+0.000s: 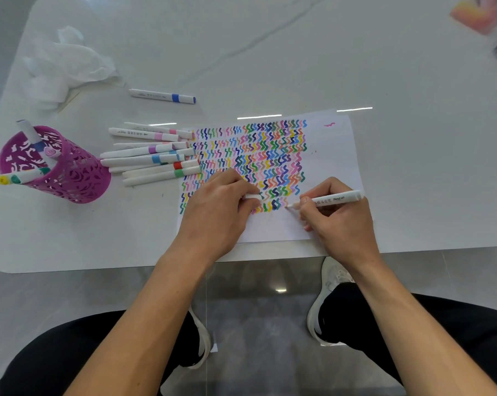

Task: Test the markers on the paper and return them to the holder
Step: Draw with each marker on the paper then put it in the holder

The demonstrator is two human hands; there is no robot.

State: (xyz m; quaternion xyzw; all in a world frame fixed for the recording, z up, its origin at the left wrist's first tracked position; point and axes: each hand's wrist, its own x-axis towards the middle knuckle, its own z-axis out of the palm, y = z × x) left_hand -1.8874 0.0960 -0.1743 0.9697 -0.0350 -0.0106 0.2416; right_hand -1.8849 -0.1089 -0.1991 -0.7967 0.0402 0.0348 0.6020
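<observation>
The white table [298, 52] carries paper [331, 155], loose markers [153, 158], a purple holder [70, 172] and crumpled plastic [67, 64].

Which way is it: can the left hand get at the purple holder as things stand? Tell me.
Probably yes. The purple holder stands to the left of the left hand with bare table between; the marker pile lies further back. But its fingers are shut on a white cap, so grasping is limited.

The right hand [338, 221] grips a white marker [331, 199], its tip touching the paper [330, 155] at the end of the lowest squiggle row. The left hand [215, 212] rests on the sheet, pinching a cap [253, 197]. Capped markers [153, 157] lie beside the paper — a purple holder [67, 178] stands further left.
</observation>
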